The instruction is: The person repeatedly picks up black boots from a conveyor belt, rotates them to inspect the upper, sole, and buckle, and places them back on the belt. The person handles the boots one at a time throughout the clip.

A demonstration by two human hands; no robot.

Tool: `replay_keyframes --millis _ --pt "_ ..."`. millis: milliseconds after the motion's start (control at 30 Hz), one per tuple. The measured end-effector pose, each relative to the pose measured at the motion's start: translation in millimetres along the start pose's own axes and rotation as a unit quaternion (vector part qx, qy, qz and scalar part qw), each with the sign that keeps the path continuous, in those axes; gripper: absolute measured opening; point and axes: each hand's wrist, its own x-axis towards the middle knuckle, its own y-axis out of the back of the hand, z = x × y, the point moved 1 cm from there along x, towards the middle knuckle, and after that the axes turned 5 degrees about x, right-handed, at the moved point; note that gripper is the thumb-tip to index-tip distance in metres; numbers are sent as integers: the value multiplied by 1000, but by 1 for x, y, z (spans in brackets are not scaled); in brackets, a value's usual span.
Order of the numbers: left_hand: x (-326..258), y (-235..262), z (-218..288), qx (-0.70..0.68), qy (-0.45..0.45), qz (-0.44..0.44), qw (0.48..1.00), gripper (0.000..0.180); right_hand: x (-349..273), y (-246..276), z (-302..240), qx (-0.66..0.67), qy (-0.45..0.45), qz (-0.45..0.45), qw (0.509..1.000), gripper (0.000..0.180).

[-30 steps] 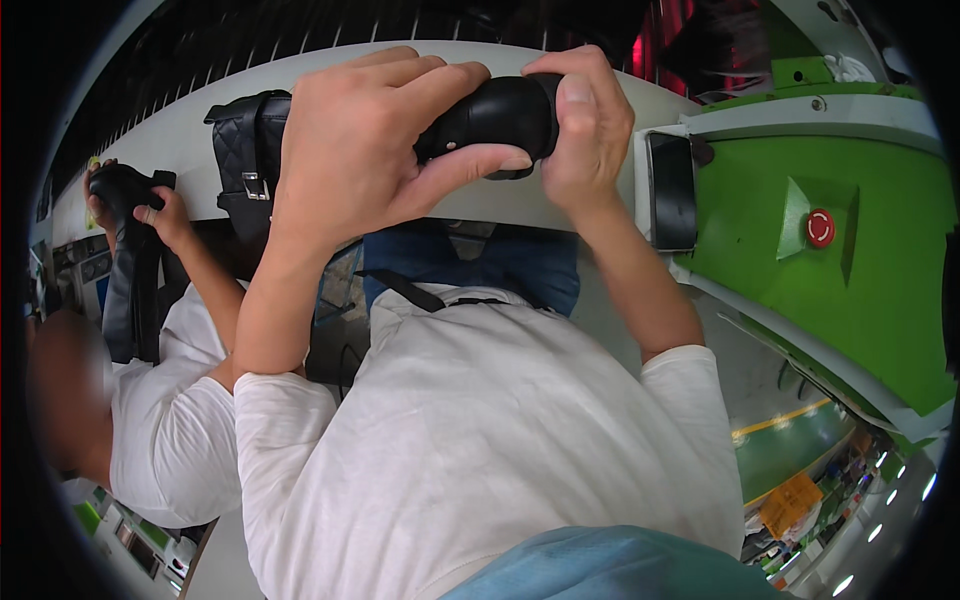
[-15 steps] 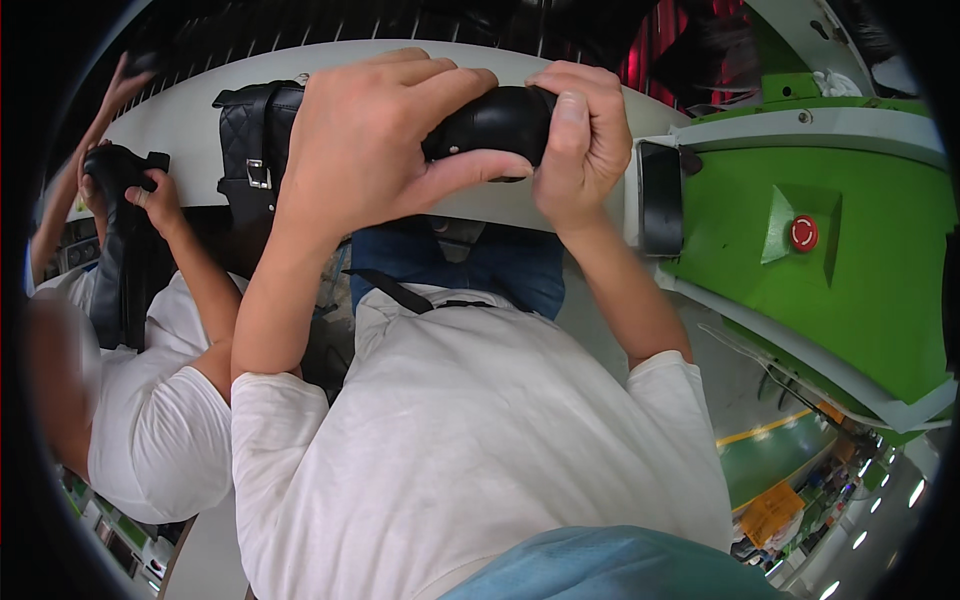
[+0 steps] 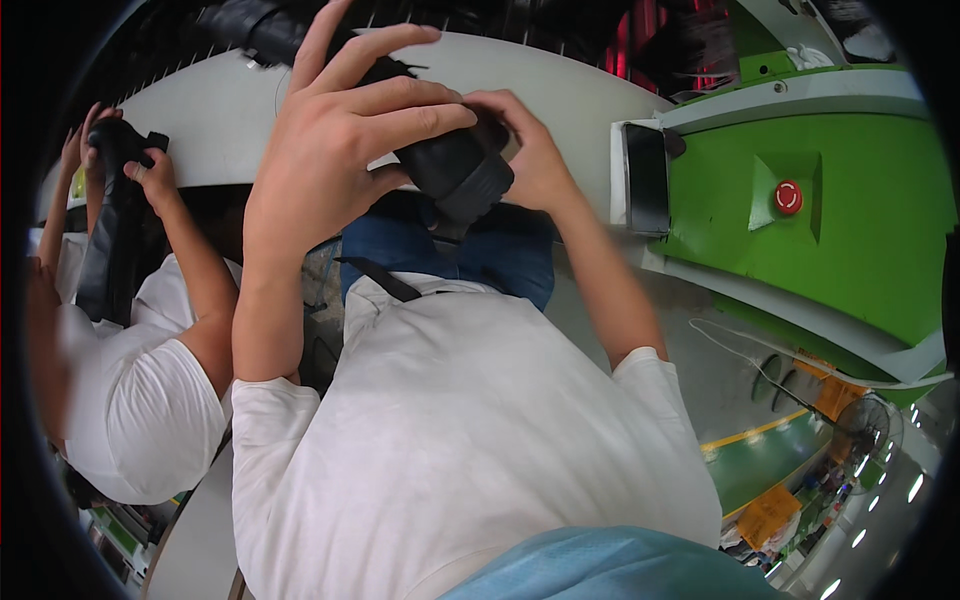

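Above the surface [image 3: 560, 75], nr its near edge, a black boot [image 3: 448, 172] is slanting btwn L hand [image 3: 345, 135] & R hand [image 3: 540, 165].
Long axis is running diag.: foot end is pointing to the near edge & R; a blurred dark length, prob. the shaft [image 3: 265, 35], is showing past the far edge at L. L hand is splaying across the middle, two fingers touching, two lifting clear; thumb's partly hidden, so can't tell if it's gripping. R hand is sitting closer to the foot end, clasping its R side.
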Motion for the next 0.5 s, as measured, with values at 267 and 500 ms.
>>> replay_keyframes --millis 267,500 --pt "-76 -118 -7 -298 219 124 921 51 -18 40 -36 -249 65 67 964 76" --pt "-82 -139 18 -295 184 126 929 46 -36 30 -31 -275 108 60 953 44"
